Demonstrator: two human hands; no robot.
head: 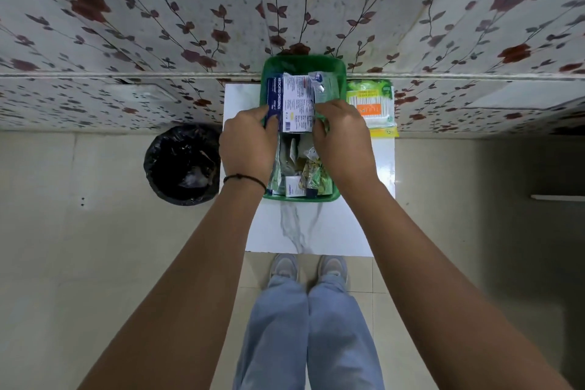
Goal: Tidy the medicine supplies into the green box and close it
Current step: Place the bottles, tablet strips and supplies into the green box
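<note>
Left hand clamped on the near-left corner of a blue dressings carton; right hand clamped on the near-right edge of the same bundle, fingers curled under. Both grips closed on the bundle. Held with the carton: a white printed leaflet or pack with a barcode at its near end, and a pale green sachet on the right. Bundle held over the far half of the green box, tilted, far ends near the box's far wall. Box open; lid not identifiable. Near half of the box packed with foil strips and a small white carton. Box on a narrow white marble-pattern surface, far rim against the floral wall panel. Little free room left of the box; bare surface between box and near edge. Cotton bud pack just right of the box, touching the right hand's knuckles or nearly. Black-lined bin on the floor beside the left edge of the surface. Legible: "MEDICATED DRESSINGS" on the carton; "TULIPS" on the bud pack. Leaflet print too small to read.
</note>
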